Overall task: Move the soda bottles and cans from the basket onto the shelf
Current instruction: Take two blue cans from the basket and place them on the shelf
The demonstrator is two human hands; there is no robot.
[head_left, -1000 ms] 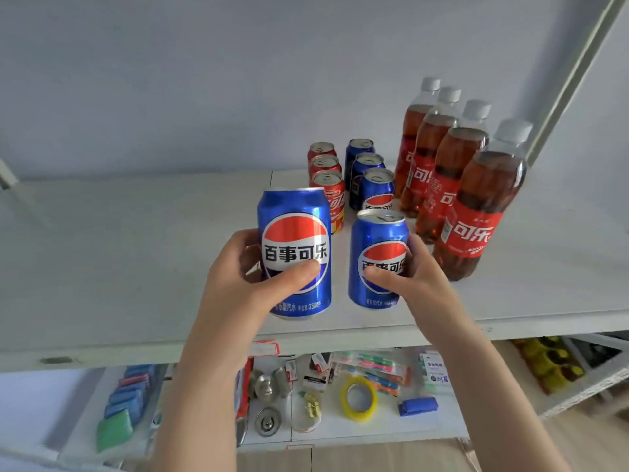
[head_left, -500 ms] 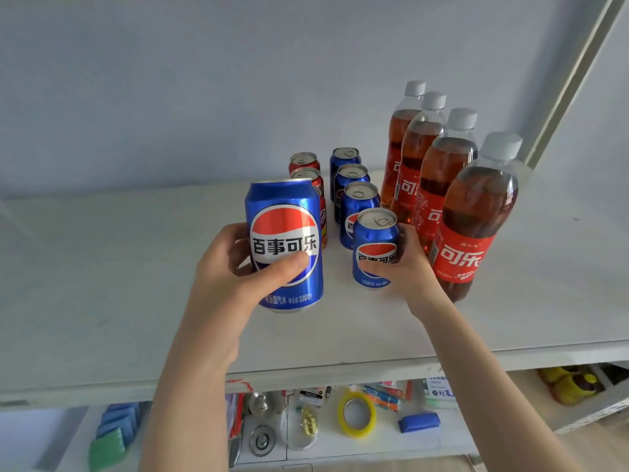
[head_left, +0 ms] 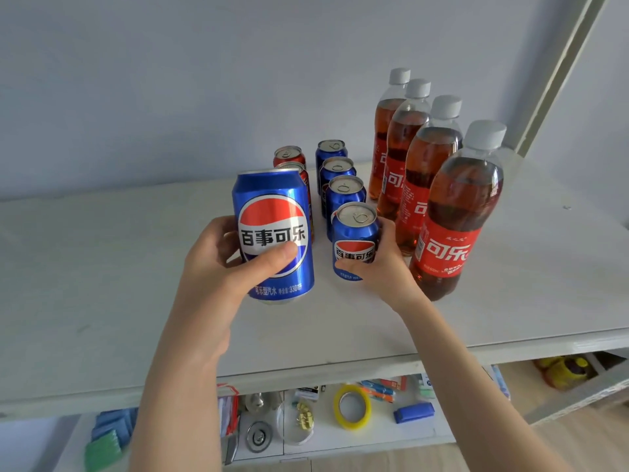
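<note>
Since the basket isn't showing up anywhere in view, I'm only guessing at what's left, but the shelf (head_left: 102, 267) is looking pretty stocked. Four cola bottles (head_left: 456, 212) are standing in a row on the right, three blue cans (head_left: 338, 170) are lining up far-to-near just beside them, and two red cans (head_left: 289, 155) are peeking out at the far left of the group. The right hand (head_left: 381, 269) is wrapping its thumb and fingers around the front blue can (head_left: 355, 240), which is sitting at the near end of the blue row, so that one's looking basically placed. The left hand (head_left: 218, 264) is gripping the held blue can (head_left: 274, 229) nearer the camera, thumb across the logo, and I can't tell if its base is touching the shelf. I'm figuring that one's going down next. It's covering the near part of the red row, and the nearest bottle is standing just beside the right hand, so room is getting tight. Down below, a yellow tape roll (head_left: 352, 407) and a small blue thing (head_left: 413, 412) are lying on a lower shelf (head_left: 374, 436), not getting in the way.
</note>
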